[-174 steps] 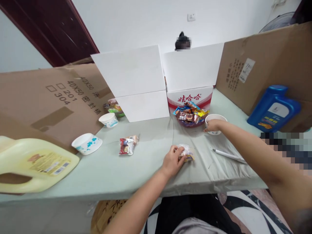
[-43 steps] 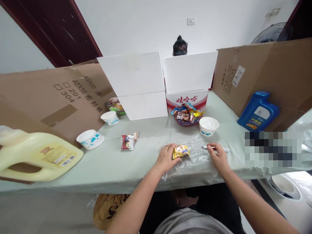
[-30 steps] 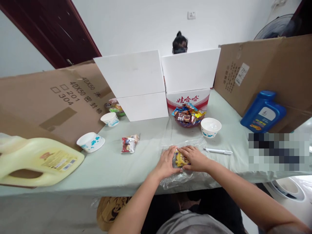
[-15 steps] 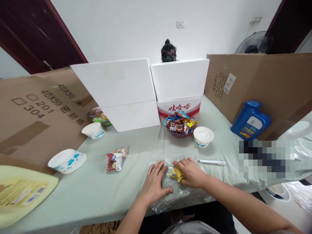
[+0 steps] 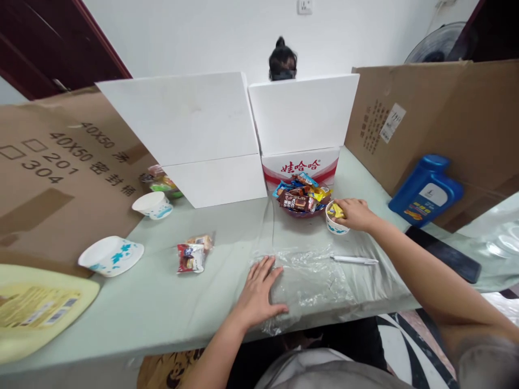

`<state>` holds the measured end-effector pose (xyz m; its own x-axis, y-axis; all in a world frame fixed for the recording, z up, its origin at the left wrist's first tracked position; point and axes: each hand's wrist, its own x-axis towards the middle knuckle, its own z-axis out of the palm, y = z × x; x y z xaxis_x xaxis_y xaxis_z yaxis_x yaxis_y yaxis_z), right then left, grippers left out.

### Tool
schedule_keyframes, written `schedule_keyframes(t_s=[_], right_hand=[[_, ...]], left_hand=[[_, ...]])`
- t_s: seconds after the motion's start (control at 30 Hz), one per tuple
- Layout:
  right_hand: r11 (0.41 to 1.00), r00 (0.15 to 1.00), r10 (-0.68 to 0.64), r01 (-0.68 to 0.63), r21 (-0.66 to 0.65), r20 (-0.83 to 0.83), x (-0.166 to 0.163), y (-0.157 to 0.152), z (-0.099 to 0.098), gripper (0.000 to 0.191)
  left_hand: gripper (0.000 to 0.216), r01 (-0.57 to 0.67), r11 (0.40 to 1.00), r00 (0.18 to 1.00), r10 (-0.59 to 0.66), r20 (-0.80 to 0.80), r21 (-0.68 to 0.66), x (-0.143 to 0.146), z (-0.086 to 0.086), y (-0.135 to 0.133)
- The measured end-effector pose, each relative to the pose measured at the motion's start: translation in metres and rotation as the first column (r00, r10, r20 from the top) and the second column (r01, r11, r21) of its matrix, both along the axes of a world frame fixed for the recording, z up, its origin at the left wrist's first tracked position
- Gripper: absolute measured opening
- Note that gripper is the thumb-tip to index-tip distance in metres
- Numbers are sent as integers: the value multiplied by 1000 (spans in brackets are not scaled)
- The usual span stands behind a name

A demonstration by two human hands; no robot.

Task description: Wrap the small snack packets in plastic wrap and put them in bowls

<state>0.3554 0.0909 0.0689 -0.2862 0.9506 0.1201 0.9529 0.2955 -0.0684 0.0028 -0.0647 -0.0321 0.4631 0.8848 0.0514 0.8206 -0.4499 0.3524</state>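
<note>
My right hand (image 5: pixel 357 213) reaches over a white paper bowl (image 5: pixel 337 229) with blue leaf prints. Its fingers are closed on a yellow-wrapped candy (image 5: pixel 336 210) inside the rim, partly hidden by the hand. My left hand (image 5: pixel 259 297) lies spread on the table, at the left edge of a flat, clear plastic bag (image 5: pixel 312 278). Just behind the paper bowl, to its left, stands a dark glass bowl (image 5: pixel 302 214) heaped with wrapped snacks in brown, blue and yellow. A white pen (image 5: pixel 354 260) lies between the bag and my right forearm.
Two wrapped snacks (image 5: pixel 192 255) lie left of centre, near two more paper bowls (image 5: pixel 111 256). A yellow jug (image 5: pixel 40 310) is at far left; a blue bottle (image 5: pixel 425 192) and black phone (image 5: pixel 444 253) at right. White boards (image 5: pixel 211 121) and cardboard (image 5: pixel 438 119) wall the table; a person sits behind.
My right hand has moved from the plastic bag, forward and right, to the paper bowl with the yellow-wrapped candy. My left hand has stayed in place. The view has tipped down slightly.
</note>
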Motion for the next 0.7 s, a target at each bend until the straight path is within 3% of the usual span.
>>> schedule_keyframes(t_s=[0.1, 0.17, 0.23, 0.3, 0.4, 0.47, 0.57, 0.7], right_hand=[[969, 984, 113, -78, 234, -140, -11, -25, 4, 56], [945, 929, 248, -170, 279, -273, -22, -57, 5, 46], [917, 836, 397, -382, 117, -379, -32, -94, -1, 44], [802, 755, 503, -589, -99, -421, -36, -129, -17, 54], [722, 756, 554, -645, -252, -348, -31, -167, -55, 83], [743, 785, 559, -617, -257, -269, -24, -182, -81, 81], [821, 834, 525, -549, -159, -169, -21, -193, -106, 70], [854, 850, 502, -517, -64, -160, -29, -194, -108, 63]], left_hand=[[94, 21, 1000, 999, -21, 41, 9, -4, 10, -3], [87, 23, 997, 996, -29, 85, 73, -9, 18, -6], [69, 6, 985, 991, -29, 131, 172, -15, 25, -12], [47, 12, 966, 987, -53, 153, 259, -23, 29, -20], [37, 120, 962, 987, -143, 77, 247, -36, 26, -38], [54, 197, 969, 980, -195, -24, 150, -46, 19, -51], [85, 193, 977, 972, -177, -155, 92, -56, 5, -66], [72, 136, 957, 980, -93, -174, 255, -56, -14, -78]])
